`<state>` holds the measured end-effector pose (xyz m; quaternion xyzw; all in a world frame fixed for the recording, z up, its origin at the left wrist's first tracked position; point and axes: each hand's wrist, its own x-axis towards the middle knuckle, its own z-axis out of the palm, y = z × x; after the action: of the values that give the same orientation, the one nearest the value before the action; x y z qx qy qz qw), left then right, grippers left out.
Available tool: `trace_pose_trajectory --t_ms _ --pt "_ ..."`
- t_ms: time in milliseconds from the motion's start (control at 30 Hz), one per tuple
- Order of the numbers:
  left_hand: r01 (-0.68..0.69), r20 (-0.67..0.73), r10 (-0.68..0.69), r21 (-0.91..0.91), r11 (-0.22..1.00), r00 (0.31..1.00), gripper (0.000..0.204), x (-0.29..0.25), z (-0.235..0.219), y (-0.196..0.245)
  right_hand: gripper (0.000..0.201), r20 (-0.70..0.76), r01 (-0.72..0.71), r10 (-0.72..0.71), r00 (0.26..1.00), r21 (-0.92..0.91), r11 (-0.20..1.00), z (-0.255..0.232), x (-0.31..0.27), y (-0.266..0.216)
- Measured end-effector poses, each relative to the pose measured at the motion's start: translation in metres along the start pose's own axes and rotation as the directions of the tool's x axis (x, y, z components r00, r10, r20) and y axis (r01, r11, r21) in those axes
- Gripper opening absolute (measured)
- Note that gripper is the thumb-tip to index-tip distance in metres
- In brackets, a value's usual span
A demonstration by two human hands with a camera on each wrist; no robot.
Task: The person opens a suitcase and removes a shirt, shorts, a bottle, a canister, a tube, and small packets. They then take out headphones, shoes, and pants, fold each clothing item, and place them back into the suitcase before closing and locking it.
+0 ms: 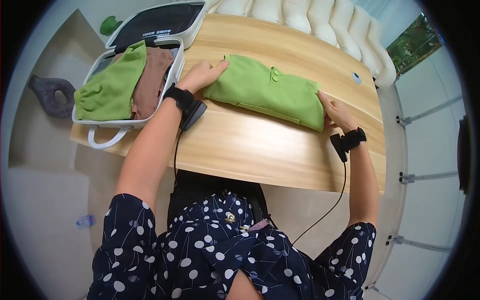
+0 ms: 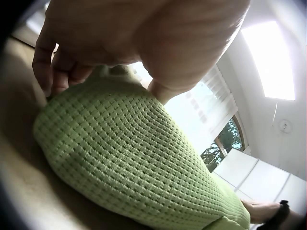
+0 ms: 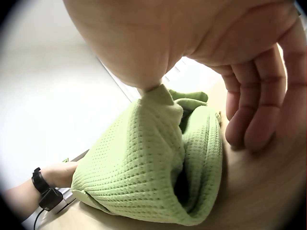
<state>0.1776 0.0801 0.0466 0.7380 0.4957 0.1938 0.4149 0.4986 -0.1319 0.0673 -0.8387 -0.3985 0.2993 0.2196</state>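
Observation:
A folded green garment (image 1: 267, 92) with two buttons lies on the wooden table, its textured knit filling much of the left wrist view (image 2: 129, 148). At its left end my left hand (image 1: 201, 75) grips the fold, thumb on top and fingers bent down by the end (image 2: 139, 38). My right hand (image 1: 340, 114) is at the opposite end, its thumb touching the upper layer. In the right wrist view the other fingers of that hand (image 3: 192, 43) hang loosely beside the table surface, apart from the cloth (image 3: 139, 163), whose open folded layers face them.
At the left stands an open white suitcase (image 1: 177, 62) holding another green garment (image 1: 112, 87) and a brown one (image 1: 151, 80). A grey neck pillow (image 1: 50, 97) lies beyond it. Cream cushioning (image 1: 320, 22) lines the table's far side. Cables hang from both wrist cameras.

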Motion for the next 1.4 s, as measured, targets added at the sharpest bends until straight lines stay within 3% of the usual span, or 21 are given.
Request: trace_pose_trajectory --t_ms 67,167,200,267,333,433,533,600,667,733,767,800,867,967,1033,1133,1233,1267,1333,1367,1400 --pt "0.052 0.086 -0.047 -0.050 0.997 0.995 0.067 0.002 0.006 0.007 0.062 0.019 -0.010 0.011 1.000 -0.069 0.998 0.003 -0.006 -0.007" --pt "-0.140 0.063 0.132 0.149 0.979 0.989 0.048 0.012 0.013 -0.005 0.062 0.050 0.153 -0.146 0.988 -0.219 0.964 0.008 0.005 -0.004" --pt "-0.163 0.046 0.158 0.125 0.979 0.986 0.043 0.014 0.016 -0.006 0.053 -0.010 0.310 -0.314 0.949 -0.132 0.941 0.013 0.006 -0.002" --pt "-0.213 0.023 0.212 0.094 0.973 0.977 0.041 0.004 0.019 0.000 0.038 -0.018 0.282 -0.282 0.959 0.152 0.947 0.017 -0.005 -0.014" --pt "-0.290 -0.217 0.313 0.133 0.948 0.925 0.042 -0.003 0.034 -0.001 0.037 -0.043 0.262 -0.262 0.964 0.312 0.913 0.020 0.008 0.002" --pt "-0.255 -0.216 0.285 0.159 0.954 0.934 0.036 -0.030 0.022 0.029 0.030 -0.067 0.268 -0.267 0.961 0.444 0.855 0.018 -0.004 -0.012" --pt "-0.403 -0.156 0.416 0.108 0.909 0.896 0.026 -0.057 -0.012 0.059 0.029 -0.028 0.244 -0.267 0.963 0.500 0.831 0.007 -0.019 -0.043" --pt "-0.546 -0.191 0.566 0.151 0.824 0.802 0.023 -0.067 -0.042 0.072 0.031 -0.084 0.346 -0.376 0.923 0.607 0.715 0.005 -0.037 -0.070" --pt "-0.675 -0.302 0.727 0.273 0.686 0.617 0.025 -0.075 -0.088 0.074 0.031 -0.080 0.368 -0.419 0.904 0.645 0.670 0.003 -0.057 -0.105" --pt "-0.519 -0.332 0.663 0.429 0.739 0.671 0.033 -0.099 -0.142 0.086 0.032 -0.079 0.387 -0.466 0.881 0.687 0.615 0.007 -0.067 -0.126" --pt "-0.428 -0.295 0.547 0.381 0.819 0.784 0.042 -0.112 -0.170 0.088 0.034 -0.105 0.524 -0.604 0.790 0.628 0.576 0.012 -0.066 -0.136" --pt "-0.526 -0.387 0.655 0.394 0.754 0.649 0.029 -0.084 -0.196 0.066 0.034 -0.037 0.461 -0.616 0.787 0.698 0.548 0.023 -0.066 -0.162" --pt "-0.341 -0.439 0.526 0.433 0.834 0.728 0.025 -0.107 -0.233 0.069 0.035 0.062 0.387 -0.643 0.763 0.754 0.532 0.051 -0.063 -0.213" --pt "-0.260 -0.474 0.551 0.548 0.795 0.686 0.022 -0.105 -0.290 0.032 0.036 0.131 0.359 -0.668 0.732 0.760 0.542 0.093 -0.067 -0.264" --pt "-0.144 -0.441 0.417 0.530 0.836 0.795 0.031 -0.107 -0.319 0.011 0.035 0.178 0.356 -0.691 0.701 0.752 0.554 0.113 -0.061 -0.284" --pt "-0.155 -0.426 0.413 0.521 0.839 0.805 0.031 -0.080 -0.349 -0.062 0.037 0.193 0.310 -0.678 0.709 0.778 0.546 0.139 -0.059 -0.299" --pt "-0.099 -0.326 0.329 0.561 0.822 0.886 0.039 -0.092 -0.331 -0.096 0.038 0.437 0.324 -0.586 0.683 0.537 0.778 0.150 -0.045 -0.295" --pt "-0.074 -0.336 0.343 0.612 0.788 0.877 0.050 -0.090 -0.325 -0.106 0.041 0.391 0.539 -0.612 0.687 0.291 0.791 0.149 -0.040 -0.293" --pt "-0.081 -0.341 0.392 0.658 0.748 0.854 0.054 -0.087 -0.313 -0.115 0.048 0.233 0.752 -0.716 0.658 -0.173 0.636 0.144 -0.045 -0.291" --pt "-0.085 -0.339 0.435 0.701 0.708 0.834 0.058 -0.090 -0.301 -0.113 0.048 0.235 0.751 -0.714 0.660 -0.176 0.636 0.143 -0.050 -0.291" --pt "-0.086 -0.338 0.432 0.697 0.712 0.836 0.058 -0.092 -0.291 -0.109 0.050 0.184 0.831 -0.817 0.547 -0.235 0.504 0.142 -0.054 -0.290"
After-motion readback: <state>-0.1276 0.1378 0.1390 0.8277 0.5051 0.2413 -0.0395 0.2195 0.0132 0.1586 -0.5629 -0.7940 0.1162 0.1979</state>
